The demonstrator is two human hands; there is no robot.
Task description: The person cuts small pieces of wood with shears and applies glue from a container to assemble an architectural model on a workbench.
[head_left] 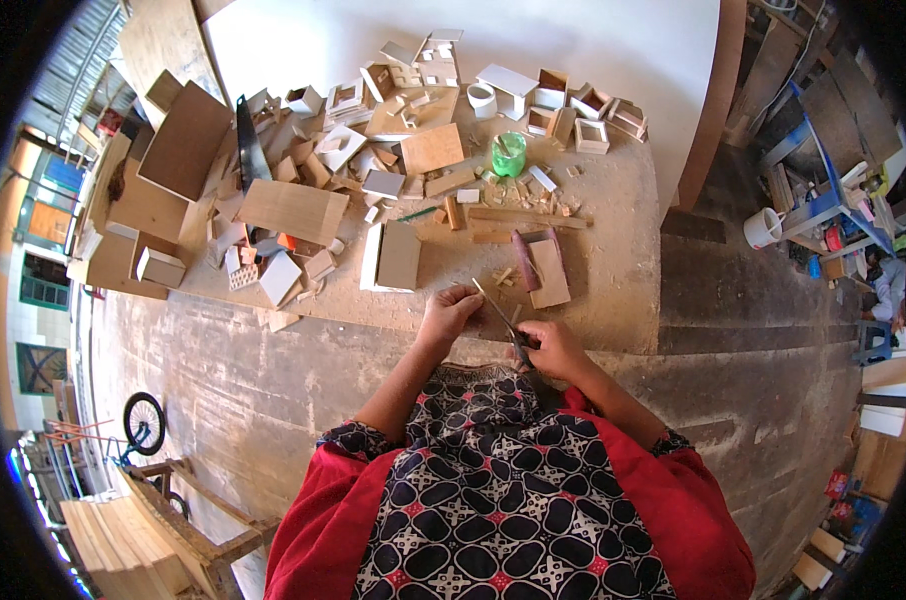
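Observation:
Close to the table's front edge, my left hand (449,313) pinches a thin pale strip (479,287), probably wood. My right hand (555,350) is closed round dark-handled scissors (518,343), whose narrow end points up and left toward the strip. Whether the blades touch the strip is too small to tell. Just beyond my hands lies a wooden block (550,275) with dark red sandpaper (525,262) curled along its left side. Small wood offcuts (503,277) lie beside it. Left of these stands a small box (391,256) with a brown face and white edges.
Several small wooden boxes, panels and scraps crowd the back and left of the table (623,300). A green tub (508,154) and a white cup (482,99) stand among them. A handsaw (250,145) rests at the left. A white bucket (762,228) is off to the right.

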